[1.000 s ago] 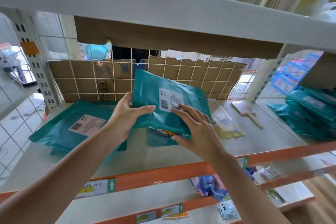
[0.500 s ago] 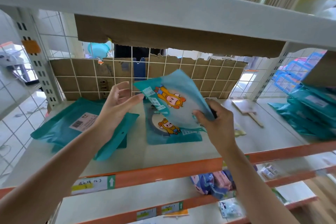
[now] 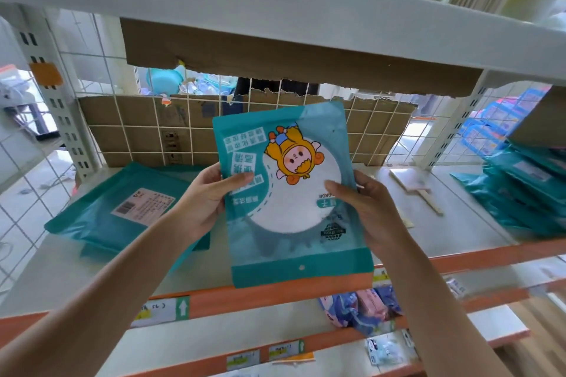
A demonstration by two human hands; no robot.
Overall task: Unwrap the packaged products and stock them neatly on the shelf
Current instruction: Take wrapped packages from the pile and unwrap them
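I hold a teal product pouch [image 3: 294,211] upright in front of the shelf [image 3: 459,223], its printed face toward me and upside down, with a yellow cartoon figure and a white round window. My left hand [image 3: 208,199] grips its left edge, thumb on the front. My right hand [image 3: 370,208] grips its right edge the same way. A small stack of the same teal pouches [image 3: 122,211] lies flat on the shelf board at the left, label side up.
More teal pouches [image 3: 520,190] are piled at the shelf's right end. A flat wooden piece [image 3: 416,190] lies behind my right hand. Wire grid and cardboard [image 3: 137,128] close the back. An upper shelf [image 3: 275,9] hangs low overhead. Lower shelves hold small packets [image 3: 364,306].
The pouch has been flipped from its label side to its printed face. Both hands now grip its side edges, and it hides the pouch that lay flat behind it.
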